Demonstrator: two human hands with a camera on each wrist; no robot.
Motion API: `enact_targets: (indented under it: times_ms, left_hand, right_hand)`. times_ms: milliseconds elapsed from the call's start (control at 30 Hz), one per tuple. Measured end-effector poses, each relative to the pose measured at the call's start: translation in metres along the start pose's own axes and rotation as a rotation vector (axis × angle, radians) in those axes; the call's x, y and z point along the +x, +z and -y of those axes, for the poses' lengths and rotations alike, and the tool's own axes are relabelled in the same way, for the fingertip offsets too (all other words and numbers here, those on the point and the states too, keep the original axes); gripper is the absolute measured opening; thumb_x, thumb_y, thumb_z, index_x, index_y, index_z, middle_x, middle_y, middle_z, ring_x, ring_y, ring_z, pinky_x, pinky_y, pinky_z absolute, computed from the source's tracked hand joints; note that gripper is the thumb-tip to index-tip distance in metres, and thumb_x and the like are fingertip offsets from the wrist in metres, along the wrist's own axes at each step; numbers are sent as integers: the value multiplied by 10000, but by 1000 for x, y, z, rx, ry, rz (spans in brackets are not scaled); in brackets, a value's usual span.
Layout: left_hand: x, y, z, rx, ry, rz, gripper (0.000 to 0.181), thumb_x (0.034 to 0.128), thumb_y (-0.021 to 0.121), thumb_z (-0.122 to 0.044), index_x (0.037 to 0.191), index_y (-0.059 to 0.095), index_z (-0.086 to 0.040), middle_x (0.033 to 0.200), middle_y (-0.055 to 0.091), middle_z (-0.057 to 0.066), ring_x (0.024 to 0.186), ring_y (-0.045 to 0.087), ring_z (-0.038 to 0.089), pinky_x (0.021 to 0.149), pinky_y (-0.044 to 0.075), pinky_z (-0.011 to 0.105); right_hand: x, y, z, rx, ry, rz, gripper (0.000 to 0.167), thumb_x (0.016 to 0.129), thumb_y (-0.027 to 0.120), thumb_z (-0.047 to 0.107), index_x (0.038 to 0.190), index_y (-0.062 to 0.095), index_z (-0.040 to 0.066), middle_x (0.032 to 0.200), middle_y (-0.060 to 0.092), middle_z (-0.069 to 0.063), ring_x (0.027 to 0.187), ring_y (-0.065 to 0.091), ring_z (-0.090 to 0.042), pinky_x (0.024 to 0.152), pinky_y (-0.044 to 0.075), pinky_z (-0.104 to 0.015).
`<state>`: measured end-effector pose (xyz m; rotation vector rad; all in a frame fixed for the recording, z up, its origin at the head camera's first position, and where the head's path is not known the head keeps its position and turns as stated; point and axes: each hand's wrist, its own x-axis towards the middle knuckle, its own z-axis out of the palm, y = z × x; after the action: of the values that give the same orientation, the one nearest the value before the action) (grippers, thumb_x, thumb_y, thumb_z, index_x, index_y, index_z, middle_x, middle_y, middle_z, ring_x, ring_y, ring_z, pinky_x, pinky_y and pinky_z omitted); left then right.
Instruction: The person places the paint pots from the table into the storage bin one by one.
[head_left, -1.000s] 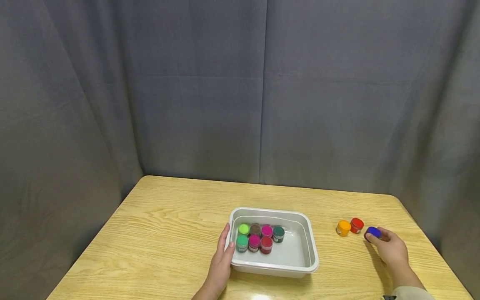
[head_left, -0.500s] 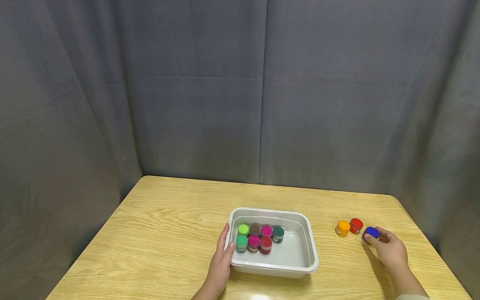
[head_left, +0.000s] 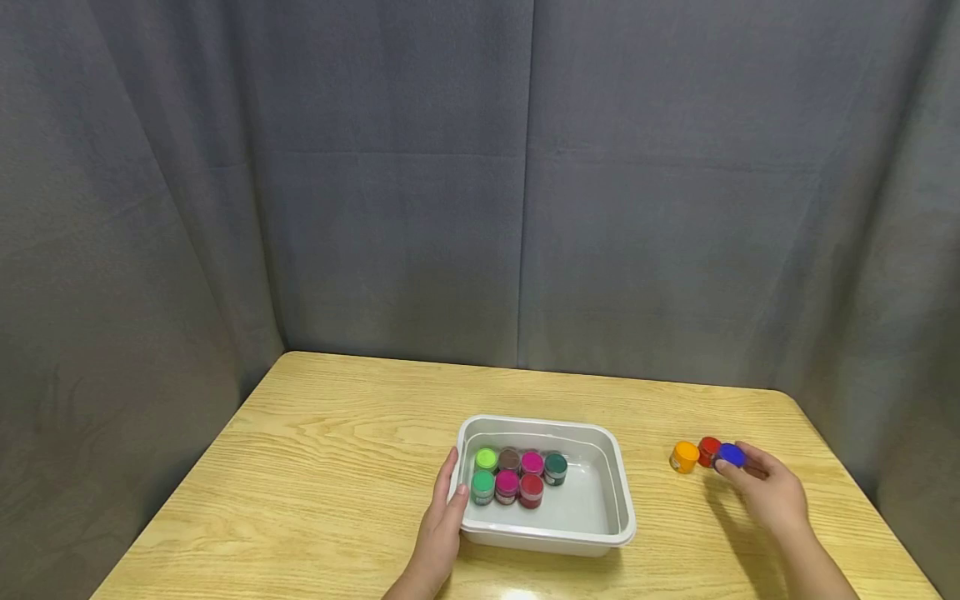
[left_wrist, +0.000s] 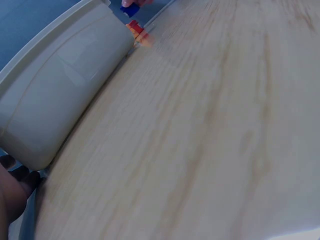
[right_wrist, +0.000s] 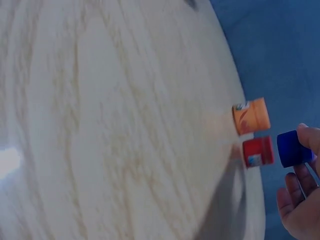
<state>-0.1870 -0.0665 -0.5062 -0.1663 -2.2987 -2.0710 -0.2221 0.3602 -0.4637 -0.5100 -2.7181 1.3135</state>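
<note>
My right hand (head_left: 772,496) pinches a small blue-lidded paint jar (head_left: 730,456) between thumb and fingers. In the right wrist view the blue jar (right_wrist: 294,149) is off the table, close beside a red jar (right_wrist: 258,152) and an orange jar (right_wrist: 251,117), both standing on the tabletop. My left hand (head_left: 438,525) holds the left side of a white plastic tub (head_left: 551,537), thumb at the rim and fingers along the outer wall. Inside the tub, several jars stand in two rows at the left, among them a lime one (head_left: 486,459) and a dark green one (head_left: 556,468).
The wooden table (head_left: 322,467) has a rounded far edge, with a grey curtain (head_left: 390,250) hanging behind it and at both sides. The tub's right part shows bare floor (head_left: 588,500). The orange and red jars stand to the right of the tub.
My right hand has raised the blue jar from the tabletop and brought it left, in front of the red jar's edge. The left hand and tub have stayed in place.
</note>
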Motion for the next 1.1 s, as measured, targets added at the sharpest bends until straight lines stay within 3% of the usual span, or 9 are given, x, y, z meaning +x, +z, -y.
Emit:
enact_targets:
  times_ms: [167,400,533,700,867,1033,1100]
  left_hand:
    - [0,0,0,-10,-12,1,515,1074,317,-282,1572,185,-265,1650,164,94,1506,107,427,1131,77,742]
    - [-1,0,0,-11,-9,6,517,1075,309,-282,1574,177,-255,1651,159,99,1507,103,428,1132,74,741]
    - [-1,0,1,-13,-8,4,517,1073,318,-293,1572,185,-264,1650,165,93,1508,107,423,1134,77,740]
    - [0,0,1,-16,-8,3,517,1074,322,-294,1571,187,-266,1651,164,89,1509,105,419,1134,73,739]
    - [0,0,1,-5,0,-2,520,1072,329,-270,1572,190,-249,1648,171,103,1505,112,426,1135,80,738]
    - [1,0,1,-16,-3,2,517,1073,323,-278,1572,187,-262,1650,164,93,1508,105,423,1133,73,740]
    - [1,0,1,-20,-4,2,518,1073,323,-281,1572,186,-266,1651,163,90,1508,104,421,1132,72,742]
  right_hand:
    - [-8,2,14,25,-40,44,782,956,581,478,1489,336,-39,1459,418,-325,1316,458,-460,693,465,-49]
    - [-20,9,37,37,-86,88,792,936,613,486,1490,345,-11,1479,416,-295,1332,461,-440,929,560,-317]
    - [-25,16,47,59,-136,100,761,938,623,459,1473,366,-16,1456,455,-282,1281,542,-383,908,567,-256]
    - [-32,25,61,105,-178,110,704,934,652,403,1445,410,-16,1429,492,-265,1122,640,-110,883,567,-207]
    - [-42,36,76,121,-209,122,644,929,671,369,1420,458,11,1397,533,-230,1146,622,-138,905,554,-210]
    - [-48,49,89,179,-236,132,583,911,707,296,1386,507,24,1321,591,-196,986,593,54,842,511,-125]
    - [-51,55,94,201,-244,141,567,904,719,266,1375,520,21,1300,607,-193,1007,633,-8,852,541,-159]
